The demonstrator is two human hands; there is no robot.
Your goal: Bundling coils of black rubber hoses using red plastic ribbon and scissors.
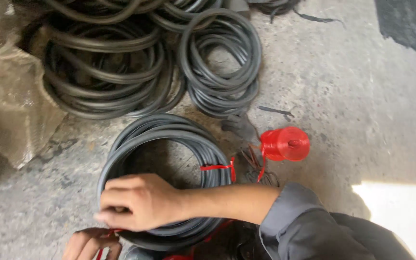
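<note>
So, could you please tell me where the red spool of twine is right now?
In the head view, the red spool of twine lies on the concrete floor, right of centre, just right of the near coil of black hose that the hands work on.

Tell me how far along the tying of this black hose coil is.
Done: one red tie already wraps the coil on its right side. In hand: the right hand presses on the coil's lower left, while the left hand pinches red string there, so a second tie looks under way, not knotted. Left: finishing it; the red spool lies beside the coil. Other coils behind show no red ties.
</note>
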